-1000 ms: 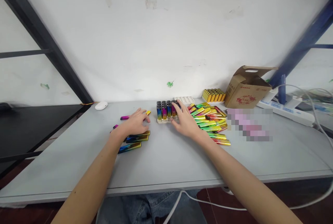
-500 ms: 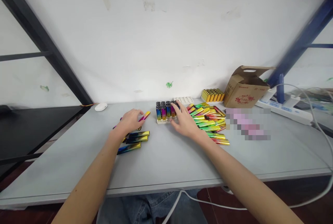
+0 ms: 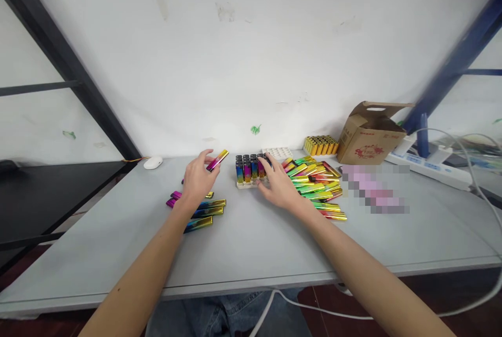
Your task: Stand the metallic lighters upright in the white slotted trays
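Observation:
My left hand (image 3: 198, 177) pinches a purple-and-gold lighter (image 3: 218, 160) and holds it above the grey table. Beneath and beside that hand lie loose shiny lighters, among them blue-and-gold ones (image 3: 207, 211) and purple ones (image 3: 172, 198). At the middle a white tray (image 3: 245, 185) holds several upright lighters (image 3: 247, 170) with black tops. My right hand (image 3: 277, 183) grips the right end of this tray, its thumb at the front and fingers over the lighters. The fingers hide that end of the tray.
A pile of green, red and gold lighters (image 3: 316, 185) lies right of my right hand. Behind are a white holed tray (image 3: 277, 152), a tray of yellow lighters (image 3: 321, 145), a cardboard box (image 3: 364, 136) and a power strip (image 3: 429, 170). A white cable (image 3: 321, 305) hangs at the front.
My left hand has risen from the loose lighters with the purple-and-gold one, moving slightly right and away from me. My right hand has stayed at the tray.

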The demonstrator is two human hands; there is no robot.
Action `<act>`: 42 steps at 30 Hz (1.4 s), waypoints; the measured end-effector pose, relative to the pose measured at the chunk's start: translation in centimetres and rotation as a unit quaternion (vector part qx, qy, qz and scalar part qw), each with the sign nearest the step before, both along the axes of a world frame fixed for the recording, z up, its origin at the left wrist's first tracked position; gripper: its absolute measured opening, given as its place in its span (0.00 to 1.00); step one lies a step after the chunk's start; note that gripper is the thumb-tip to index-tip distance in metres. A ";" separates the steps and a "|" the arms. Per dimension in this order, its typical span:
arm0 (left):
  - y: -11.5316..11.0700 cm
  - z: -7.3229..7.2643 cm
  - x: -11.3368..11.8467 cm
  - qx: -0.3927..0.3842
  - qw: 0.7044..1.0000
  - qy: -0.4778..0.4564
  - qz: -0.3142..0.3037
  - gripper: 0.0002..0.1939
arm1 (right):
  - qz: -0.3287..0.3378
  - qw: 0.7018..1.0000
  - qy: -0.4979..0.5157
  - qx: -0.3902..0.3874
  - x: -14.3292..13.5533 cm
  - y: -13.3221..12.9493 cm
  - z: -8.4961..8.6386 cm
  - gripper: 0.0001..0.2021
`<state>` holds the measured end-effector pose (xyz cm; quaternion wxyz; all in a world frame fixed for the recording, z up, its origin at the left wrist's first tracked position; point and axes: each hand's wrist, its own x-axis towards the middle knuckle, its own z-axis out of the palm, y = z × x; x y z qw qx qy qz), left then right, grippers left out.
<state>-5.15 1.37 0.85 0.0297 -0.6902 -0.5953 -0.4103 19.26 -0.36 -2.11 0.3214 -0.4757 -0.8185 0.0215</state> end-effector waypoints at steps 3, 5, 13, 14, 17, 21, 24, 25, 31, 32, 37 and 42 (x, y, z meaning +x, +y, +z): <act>-0.7 0.7 0.9 0.104 0.993 -0.046 -0.007 0.19 | -0.002 1.000 0.000 0.003 -0.1 0.0 -0.1 0.32; -1.1 0.9 1.5 0.159 0.985 -0.058 -0.022 0.18 | -0.010 1.000 0.005 0.016 -0.2 0.0 -0.1 0.32; -2.3 -0.5 3.9 0.238 0.958 0.012 -0.159 0.18 | 0.026 0.987 0.054 0.150 -0.8 -1.0 1.3 0.26; -2.5 -0.8 4.1 0.238 0.955 0.016 -0.179 0.19 | 0.044 0.985 0.052 0.158 -0.9 -1.1 1.3 0.24; -2.8 -1.6 4.8 0.222 0.953 0.025 -0.207 0.21 | 0.071 0.983 0.057 0.158 -1.3 -1.3 1.1 0.17; -2.9 -2.0 5.1 0.192 0.961 0.014 -0.199 0.23 | 0.050 0.990 0.070 0.111 -1.7 -1.4 0.7 0.12; -2.9 -1.8 4.9 0.183 0.963 0.000 -0.199 0.26 | 0.039 0.992 0.078 0.095 -1.7 -1.5 0.7 0.13; -2.9 -1.7 4.8 0.179 0.963 -0.001 -0.201 0.26 | 0.041 0.991 0.083 0.094 -1.7 -1.5 0.7 0.13; -2.8 -1.6 4.4 0.136 0.967 -0.003 -0.213 0.20 | 0.043 0.986 0.152 0.058 -1.1 -1.5 0.7 0.09; -2.8 -1.7 4.4 0.133 0.966 -0.004 -0.220 0.19 | 0.038 0.985 0.163 0.042 -1.1 -1.5 0.8 0.08; -2.8 -1.6 4.4 0.135 0.962 -0.002 -0.237 0.17 | 0.076 0.963 0.259 -0.009 -1.3 -1.4 0.9 0.08; -2.9 -1.3 4.4 0.139 0.961 0.006 -0.239 0.17 | 0.094 0.931 0.345 -0.077 -1.2 -0.9 0.8 0.08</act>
